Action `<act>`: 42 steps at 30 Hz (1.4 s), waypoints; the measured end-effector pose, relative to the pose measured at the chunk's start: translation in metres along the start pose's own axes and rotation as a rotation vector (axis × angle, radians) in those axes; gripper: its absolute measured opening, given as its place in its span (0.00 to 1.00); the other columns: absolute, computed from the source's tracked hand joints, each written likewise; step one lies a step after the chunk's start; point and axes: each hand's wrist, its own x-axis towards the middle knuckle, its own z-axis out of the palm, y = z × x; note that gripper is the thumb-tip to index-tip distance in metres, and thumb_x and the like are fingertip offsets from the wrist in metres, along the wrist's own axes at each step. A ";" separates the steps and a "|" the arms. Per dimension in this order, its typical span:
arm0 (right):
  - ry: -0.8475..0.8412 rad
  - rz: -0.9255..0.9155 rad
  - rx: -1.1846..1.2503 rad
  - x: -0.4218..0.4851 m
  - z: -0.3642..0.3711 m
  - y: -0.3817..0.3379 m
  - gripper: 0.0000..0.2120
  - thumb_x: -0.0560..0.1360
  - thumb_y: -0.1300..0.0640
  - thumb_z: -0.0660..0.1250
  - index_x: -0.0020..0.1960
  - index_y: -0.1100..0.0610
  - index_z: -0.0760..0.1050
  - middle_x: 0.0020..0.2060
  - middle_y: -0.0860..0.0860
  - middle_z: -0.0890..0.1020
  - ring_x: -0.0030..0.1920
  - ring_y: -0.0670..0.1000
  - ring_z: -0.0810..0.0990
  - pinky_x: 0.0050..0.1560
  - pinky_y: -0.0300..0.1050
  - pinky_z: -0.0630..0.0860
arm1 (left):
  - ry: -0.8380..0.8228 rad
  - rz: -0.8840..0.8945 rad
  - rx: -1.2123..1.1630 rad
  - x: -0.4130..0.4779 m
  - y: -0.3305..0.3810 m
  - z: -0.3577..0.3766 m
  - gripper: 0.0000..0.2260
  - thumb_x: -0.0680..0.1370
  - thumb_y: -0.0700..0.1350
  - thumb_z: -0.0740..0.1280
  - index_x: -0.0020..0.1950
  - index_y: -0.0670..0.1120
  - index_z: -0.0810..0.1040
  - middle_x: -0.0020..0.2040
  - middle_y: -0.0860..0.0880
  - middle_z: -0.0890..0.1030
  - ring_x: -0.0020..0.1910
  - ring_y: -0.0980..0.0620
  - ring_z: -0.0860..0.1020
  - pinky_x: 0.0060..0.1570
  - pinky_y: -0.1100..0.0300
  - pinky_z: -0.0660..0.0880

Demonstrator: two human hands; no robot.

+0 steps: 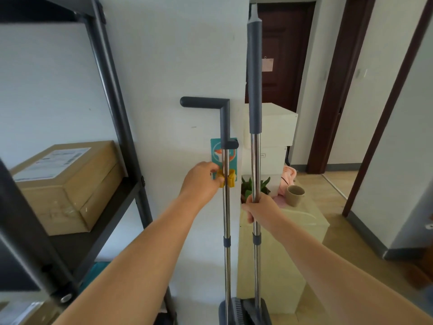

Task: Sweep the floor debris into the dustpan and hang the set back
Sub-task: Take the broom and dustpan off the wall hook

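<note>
Now | left hand (201, 181) pinches yellow clip (231, 178) | right hand (259, 210) grips broom pole (255, 160)

Two bare arms in shot now: left forearm (140, 249) and right forearm (328, 259) uncovered right down to the near edge, left hand (202, 181) and right hand (260, 208) bare as well.

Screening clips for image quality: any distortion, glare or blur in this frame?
Head view: wide-angle bending bows the shelf post and door frame; soft even daylight, no hard shadows; mild glints on the broom pole in the right hand; the cardboard box and left hand look slightly soft.
</note>
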 end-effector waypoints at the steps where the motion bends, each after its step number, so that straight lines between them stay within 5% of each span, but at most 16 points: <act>1: -0.005 -0.001 0.031 -0.001 0.004 0.001 0.04 0.77 0.60 0.66 0.51 0.58 0.73 0.36 0.53 0.75 0.30 0.48 0.74 0.33 0.37 0.74 | -0.013 0.007 0.021 -0.002 -0.004 -0.001 0.12 0.78 0.49 0.67 0.61 0.49 0.78 0.59 0.51 0.79 0.56 0.52 0.77 0.48 0.63 0.70; 9: -0.056 -0.016 0.005 0.010 0.030 -0.007 0.13 0.76 0.59 0.68 0.60 0.56 0.76 0.45 0.53 0.82 0.34 0.46 0.80 0.39 0.37 0.78 | -0.032 0.022 -0.006 0.003 -0.021 -0.003 0.15 0.78 0.53 0.66 0.62 0.50 0.80 0.61 0.51 0.81 0.60 0.51 0.77 0.56 0.61 0.72; 21: -0.025 0.046 0.145 0.010 0.046 0.001 0.11 0.78 0.52 0.66 0.58 0.54 0.79 0.37 0.52 0.78 0.33 0.45 0.75 0.33 0.37 0.70 | -0.010 0.037 -0.177 -0.001 -0.030 0.005 0.14 0.78 0.50 0.67 0.62 0.49 0.81 0.60 0.51 0.81 0.59 0.52 0.78 0.56 0.62 0.72; 25: -0.034 0.027 0.173 0.011 0.046 0.004 0.12 0.78 0.51 0.66 0.59 0.54 0.78 0.53 0.56 0.83 0.34 0.47 0.75 0.48 0.44 0.78 | 0.030 0.035 -0.140 -0.007 -0.027 0.009 0.14 0.79 0.50 0.66 0.63 0.50 0.80 0.61 0.52 0.81 0.59 0.52 0.78 0.55 0.64 0.71; 28: -0.035 0.024 0.191 0.008 0.047 0.007 0.11 0.77 0.52 0.67 0.58 0.53 0.79 0.52 0.54 0.83 0.35 0.47 0.76 0.55 0.49 0.79 | 0.055 0.011 -0.115 -0.012 -0.024 0.011 0.13 0.80 0.50 0.64 0.64 0.51 0.79 0.62 0.52 0.80 0.59 0.52 0.78 0.55 0.64 0.71; 36: -0.156 -0.056 0.225 -0.022 0.042 0.025 0.09 0.78 0.58 0.65 0.56 0.51 0.80 0.48 0.51 0.85 0.36 0.46 0.78 0.40 0.38 0.75 | 0.128 -0.137 -0.158 -0.038 -0.034 0.006 0.09 0.79 0.45 0.65 0.58 0.54 0.77 0.51 0.56 0.79 0.47 0.57 0.77 0.44 0.65 0.75; 42: -0.169 -0.013 0.239 -0.033 0.038 0.051 0.11 0.78 0.59 0.66 0.58 0.51 0.81 0.47 0.49 0.85 0.36 0.46 0.79 0.46 0.43 0.79 | -0.031 -0.193 -0.213 -0.048 -0.032 0.006 0.08 0.77 0.46 0.69 0.55 0.54 0.79 0.49 0.56 0.80 0.48 0.56 0.78 0.45 0.63 0.77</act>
